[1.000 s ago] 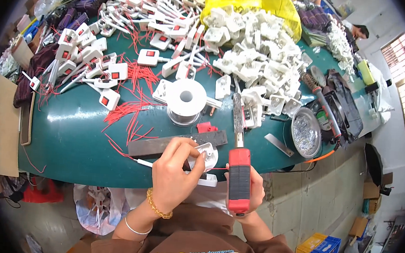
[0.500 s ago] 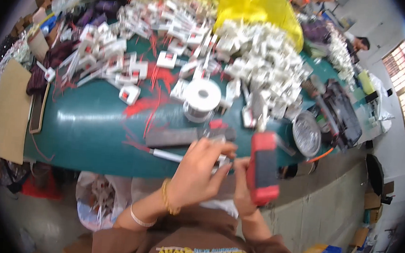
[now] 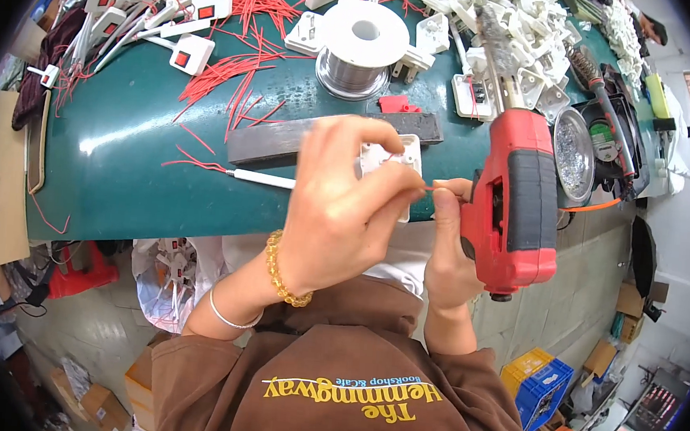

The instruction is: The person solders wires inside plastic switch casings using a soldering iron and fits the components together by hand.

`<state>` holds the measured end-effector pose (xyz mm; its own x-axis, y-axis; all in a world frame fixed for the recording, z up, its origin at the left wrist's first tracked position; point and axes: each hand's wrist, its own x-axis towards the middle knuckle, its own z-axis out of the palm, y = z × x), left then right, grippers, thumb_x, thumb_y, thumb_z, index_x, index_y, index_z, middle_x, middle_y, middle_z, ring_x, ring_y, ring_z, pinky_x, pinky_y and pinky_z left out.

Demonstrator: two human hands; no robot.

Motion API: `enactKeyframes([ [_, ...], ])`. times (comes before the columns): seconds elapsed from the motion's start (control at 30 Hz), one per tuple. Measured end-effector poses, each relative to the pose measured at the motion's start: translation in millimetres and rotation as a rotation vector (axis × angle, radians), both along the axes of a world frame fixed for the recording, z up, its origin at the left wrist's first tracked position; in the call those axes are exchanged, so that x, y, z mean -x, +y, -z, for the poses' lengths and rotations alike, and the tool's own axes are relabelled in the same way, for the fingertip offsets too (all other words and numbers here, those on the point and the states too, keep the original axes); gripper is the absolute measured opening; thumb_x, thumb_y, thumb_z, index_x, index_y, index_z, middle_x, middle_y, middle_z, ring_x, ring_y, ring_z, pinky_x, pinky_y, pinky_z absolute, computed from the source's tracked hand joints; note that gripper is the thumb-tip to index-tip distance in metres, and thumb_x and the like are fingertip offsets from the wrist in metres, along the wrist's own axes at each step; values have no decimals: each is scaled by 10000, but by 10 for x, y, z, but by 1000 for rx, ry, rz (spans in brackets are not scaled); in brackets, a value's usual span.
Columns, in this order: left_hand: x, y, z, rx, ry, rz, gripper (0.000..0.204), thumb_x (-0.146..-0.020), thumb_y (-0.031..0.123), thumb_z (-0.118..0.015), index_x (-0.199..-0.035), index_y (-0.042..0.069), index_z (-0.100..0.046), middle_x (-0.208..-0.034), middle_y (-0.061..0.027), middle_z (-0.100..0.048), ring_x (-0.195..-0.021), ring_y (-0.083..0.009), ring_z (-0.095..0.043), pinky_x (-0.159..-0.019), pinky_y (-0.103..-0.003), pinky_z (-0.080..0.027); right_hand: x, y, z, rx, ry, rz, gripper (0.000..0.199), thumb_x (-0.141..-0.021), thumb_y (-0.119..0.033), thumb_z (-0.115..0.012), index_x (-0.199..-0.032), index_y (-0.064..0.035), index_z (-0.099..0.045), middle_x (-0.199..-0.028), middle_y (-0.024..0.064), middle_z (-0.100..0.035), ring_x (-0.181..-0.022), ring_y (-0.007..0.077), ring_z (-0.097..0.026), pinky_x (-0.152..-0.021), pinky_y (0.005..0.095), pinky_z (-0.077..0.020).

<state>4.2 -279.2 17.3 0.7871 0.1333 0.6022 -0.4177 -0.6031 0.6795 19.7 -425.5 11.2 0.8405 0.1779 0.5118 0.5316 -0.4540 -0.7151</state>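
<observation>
My left hand (image 3: pixel 334 202) is closed, its thumb and forefinger pinching a thin red wire (image 3: pixel 427 188) at the fingertips. Partly behind those fingers is an open white plastic housing (image 3: pixel 412 154). A white cable (image 3: pixel 263 178), ending in bare red wires at the left, runs behind the same hand. My right hand (image 3: pixel 451 260) holds a red-and-black soldering gun (image 3: pixel 531 199) with its tip pointing away from me. That hand's thumb and a finger also meet at the red wire, close to my left fingertips.
Beyond my hands lie a dark grey bar (image 3: pixel 274 139), a solder spool (image 3: pixel 364 51) and loose red wires (image 3: pixel 222 76). White switch pieces (image 3: pixel 191 56) and a heap of white housings (image 3: pixel 530 31) cover the far side. At right stands a round metal dish (image 3: pixel 574 156).
The view has shifted closer over the table. My hands have come together at the red wire, which now shows between their fingertips. The soldering gun stays in my right hand.
</observation>
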Motion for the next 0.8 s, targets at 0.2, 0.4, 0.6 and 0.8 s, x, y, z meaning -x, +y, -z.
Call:
enactKeyframes([
  [0.2,-42,219,-3,153,251,81,108,-706,-14,-698,-794,-7,-636,-982,-122,-579,-850,-206,-575,-733,-291,-464,157,-381,-119,-436,216,41,540,-936,-256,-591,-1320,54,-373,-764,105,-610,-602,149,-560,-591,290,-488],
  [0.4,-63,199,7,159,309,56,88,-692,-24,-694,-760,-22,-637,-963,-109,-569,-800,-180,-583,-696,-278,-469,482,-906,-216,-564,393,-190,747,-860,-500,-622,-1334,13,-358,-526,6,-471,-459,147,-494,-515,300,-456],
  [0.6,-124,204,15,158,318,45,98,-669,-32,-697,-748,-25,-640,-958,-110,-561,-784,-188,-578,-695,-288,-468,595,-1113,-538,-444,780,-150,529,-834,-510,-644,-566,-62,-559,-509,1,-506,-479,154,-524,-522,306,-448],
  [0.8,-121,203,24,252,240,47,92,-651,26,-699,-673,18,-610,-912,-99,-557,-791,-271,-534,-705,-369,-430,649,-1368,-521,-190,748,-215,383,-794,-414,-708,-609,-111,-563,-541,15,-523,-494,155,-502,-479,289,-373],
])
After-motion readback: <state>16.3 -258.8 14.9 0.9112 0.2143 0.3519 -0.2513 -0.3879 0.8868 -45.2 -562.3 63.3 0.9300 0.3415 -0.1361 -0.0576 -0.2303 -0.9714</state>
